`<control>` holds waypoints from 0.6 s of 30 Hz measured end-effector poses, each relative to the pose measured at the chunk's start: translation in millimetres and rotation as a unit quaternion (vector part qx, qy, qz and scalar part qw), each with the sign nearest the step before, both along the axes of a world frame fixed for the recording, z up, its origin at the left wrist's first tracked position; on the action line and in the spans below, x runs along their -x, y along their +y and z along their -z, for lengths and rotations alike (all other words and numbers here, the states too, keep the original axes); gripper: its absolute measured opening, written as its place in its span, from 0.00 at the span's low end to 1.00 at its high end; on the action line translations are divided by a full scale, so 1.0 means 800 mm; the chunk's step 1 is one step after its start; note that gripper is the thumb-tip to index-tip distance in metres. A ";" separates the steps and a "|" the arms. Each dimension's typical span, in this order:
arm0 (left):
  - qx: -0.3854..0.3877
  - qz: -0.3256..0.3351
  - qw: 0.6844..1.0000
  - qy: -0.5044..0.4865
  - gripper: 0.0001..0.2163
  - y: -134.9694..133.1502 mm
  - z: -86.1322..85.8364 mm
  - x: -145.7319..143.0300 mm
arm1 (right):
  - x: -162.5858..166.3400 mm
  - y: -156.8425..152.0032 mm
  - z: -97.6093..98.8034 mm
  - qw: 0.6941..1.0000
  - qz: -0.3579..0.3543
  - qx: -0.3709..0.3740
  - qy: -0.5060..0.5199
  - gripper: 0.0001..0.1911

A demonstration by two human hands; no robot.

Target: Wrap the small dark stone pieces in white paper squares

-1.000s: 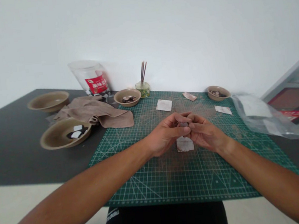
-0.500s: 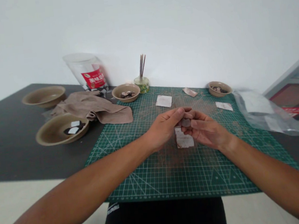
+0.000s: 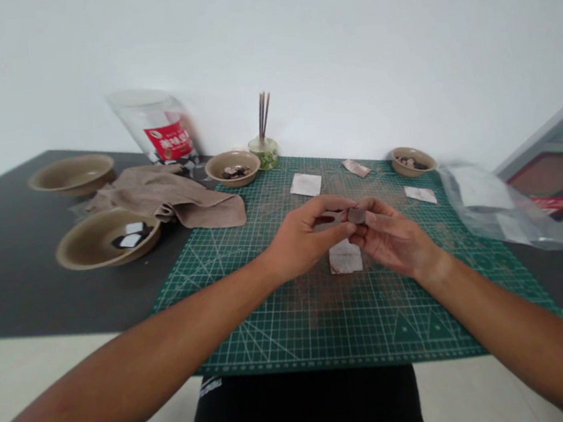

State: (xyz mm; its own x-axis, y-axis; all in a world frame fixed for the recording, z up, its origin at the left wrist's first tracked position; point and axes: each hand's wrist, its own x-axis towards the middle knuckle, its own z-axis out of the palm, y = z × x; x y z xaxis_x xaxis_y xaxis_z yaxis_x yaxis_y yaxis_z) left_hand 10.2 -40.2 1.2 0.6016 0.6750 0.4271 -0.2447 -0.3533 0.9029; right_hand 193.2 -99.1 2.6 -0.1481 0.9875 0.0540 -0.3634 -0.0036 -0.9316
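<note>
A small, flat, brownish-grey piece [image 3: 356, 216] is held up over the middle of the cutting mat [image 3: 294, 330]; its exact kind is hard to make out. My right hand [image 3: 392, 236] pinches it between thumb and fingers. From the left, my left hand [image 3: 309, 235] curves its thumb and forefinger around the same piece, the fingertips at its edge. Just below the hands lies a creased, stained whitish square of paper or cloth [image 3: 345, 258], partly covered by the fingers.
More squares [image 3: 305, 184] lie on the mat. Bowls with small pieces stand at back centre [image 3: 233, 169], back right [image 3: 411, 160] and left [image 3: 84, 248]. A brown cloth [image 3: 159, 197], a clear jar [image 3: 152, 127], a reed diffuser [image 3: 264, 154] and a plastic bag [image 3: 502, 208] surround it.
My left thumb has dropped from above the piece to below it, and the left forefinger now arches over. The piece faces the camera more plainly. The view has shifted slightly.
</note>
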 end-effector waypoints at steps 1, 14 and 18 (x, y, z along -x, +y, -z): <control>-0.019 -0.012 1.000 0.010 0.14 0.000 -0.001 0.001 | 0.000 0.000 0.000 1.000 -0.003 -0.001 0.002 0.12; -0.241 -0.097 0.960 0.105 0.11 0.005 -0.005 0.009 | 0.012 -0.006 0.000 0.981 0.075 -0.110 -0.144 0.13; -0.279 -0.109 0.947 0.112 0.09 0.004 -0.005 0.007 | 0.023 -0.010 -0.003 0.951 0.117 -0.129 -0.257 0.14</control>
State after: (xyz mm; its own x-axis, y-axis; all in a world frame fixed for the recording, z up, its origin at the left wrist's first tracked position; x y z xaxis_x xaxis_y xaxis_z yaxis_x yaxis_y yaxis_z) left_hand 4.3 -37.2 5.6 0.5916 0.4999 0.6326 0.0643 -0.8114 0.5810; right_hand 175.0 -107.1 5.3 0.0012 0.9606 0.2780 0.1763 0.2734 -0.9456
